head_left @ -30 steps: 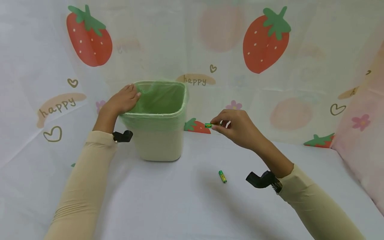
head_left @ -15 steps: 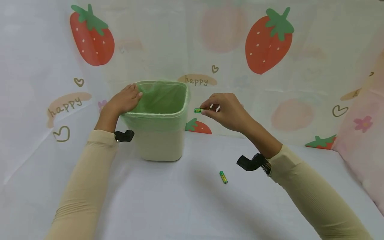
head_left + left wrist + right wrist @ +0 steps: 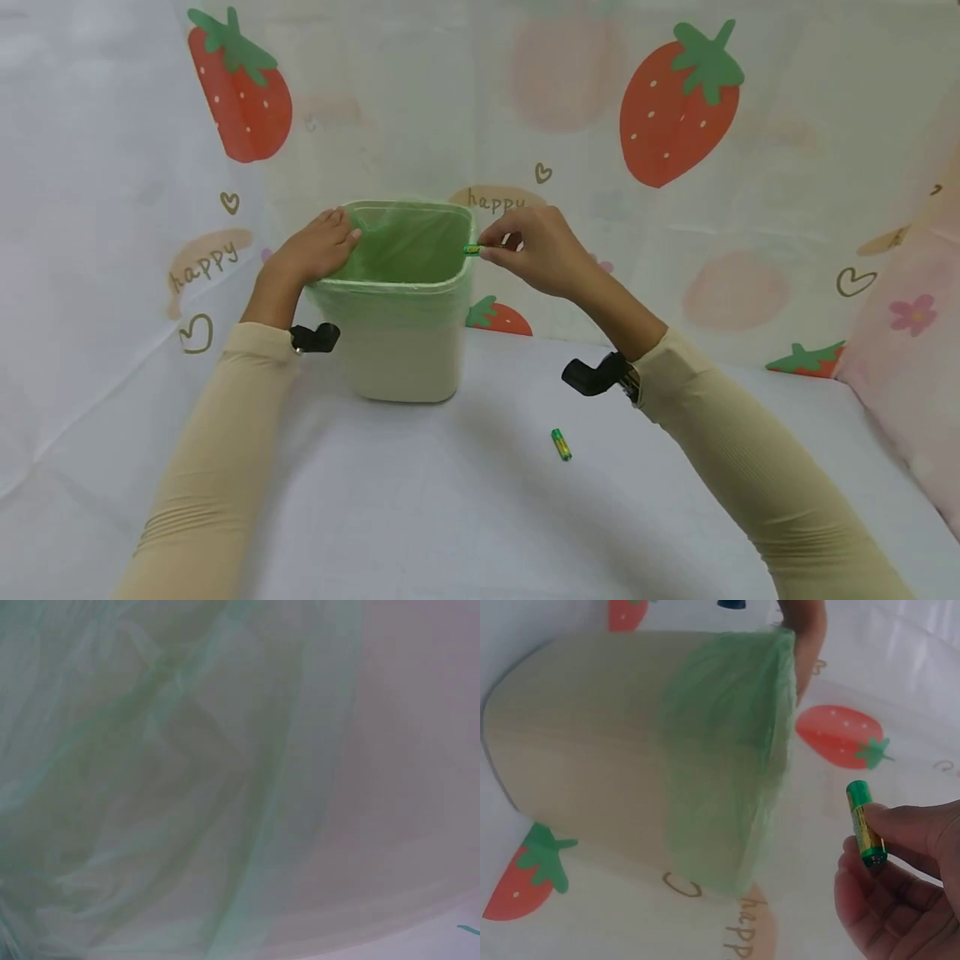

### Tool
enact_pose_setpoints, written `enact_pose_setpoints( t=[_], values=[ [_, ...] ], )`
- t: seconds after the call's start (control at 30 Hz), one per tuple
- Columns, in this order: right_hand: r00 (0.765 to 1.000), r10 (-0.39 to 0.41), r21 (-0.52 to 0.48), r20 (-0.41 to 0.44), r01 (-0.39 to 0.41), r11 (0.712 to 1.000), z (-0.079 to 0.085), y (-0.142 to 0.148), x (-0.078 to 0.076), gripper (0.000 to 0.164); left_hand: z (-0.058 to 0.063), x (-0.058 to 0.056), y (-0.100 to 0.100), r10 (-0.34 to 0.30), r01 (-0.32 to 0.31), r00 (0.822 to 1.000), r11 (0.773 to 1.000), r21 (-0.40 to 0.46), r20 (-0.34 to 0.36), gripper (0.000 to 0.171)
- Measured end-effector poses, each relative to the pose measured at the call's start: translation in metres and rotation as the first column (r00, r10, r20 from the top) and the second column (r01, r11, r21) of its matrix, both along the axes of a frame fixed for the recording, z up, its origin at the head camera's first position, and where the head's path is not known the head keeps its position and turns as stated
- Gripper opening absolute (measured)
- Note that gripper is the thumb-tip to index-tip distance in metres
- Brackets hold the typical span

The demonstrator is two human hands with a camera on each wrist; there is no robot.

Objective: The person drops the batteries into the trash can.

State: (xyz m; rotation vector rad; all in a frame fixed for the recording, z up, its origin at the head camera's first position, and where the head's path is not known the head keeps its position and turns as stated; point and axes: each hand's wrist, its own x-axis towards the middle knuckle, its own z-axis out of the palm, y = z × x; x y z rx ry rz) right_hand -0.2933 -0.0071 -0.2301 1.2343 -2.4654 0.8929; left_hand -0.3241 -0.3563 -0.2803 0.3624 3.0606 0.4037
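Observation:
A cream trash can [image 3: 405, 350] lined with a thin green plastic bag [image 3: 412, 237] stands upright left of centre. My left hand [image 3: 311, 248] rests on its left rim, fingers lying over the edge. With thumb and fingers my right hand [image 3: 532, 248] pinches a green-and-yellow battery [image 3: 471, 250] at the can's right rim in the head view. The right wrist view shows that battery [image 3: 865, 823] held level with the rim and off to one side of the mouth. A second battery [image 3: 561, 445] of the same colours lies on the white cloth, right of the can.
White cloth [image 3: 420, 500] covers the table. Behind the can hangs a curtain [image 3: 585, 150] printed with strawberries and hearts, and a pink one [image 3: 915, 400] borders the right side. The left wrist view is filled by the bag [image 3: 180, 795] over the can's wall.
My right hand has moved left and up with the battery, from well right of the can to its rim. The left hand has stayed on the rim; the other battery has not moved.

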Motion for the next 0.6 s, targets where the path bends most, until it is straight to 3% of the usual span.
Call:
enact_pose_setpoints(
  t=[0.3, 0.6],
  values=[
    [1.000, 0.025, 0.041, -0.007, -0.025, 0.999, 0.008, -0.021, -0.007, 0.009, 0.003, 0.001, 0.004, 0.001, -0.001, 1.000, 1.000, 0.001, 0.004, 0.064],
    [0.998, 0.045, 0.094, 0.052, -0.049, 0.994, 0.000, -0.042, -0.012, 0.015, 0.000, 0.007, 0.007, 0.001, -0.001, 1.000, 1.000, -0.004, 0.006, 0.063]
  ],
)
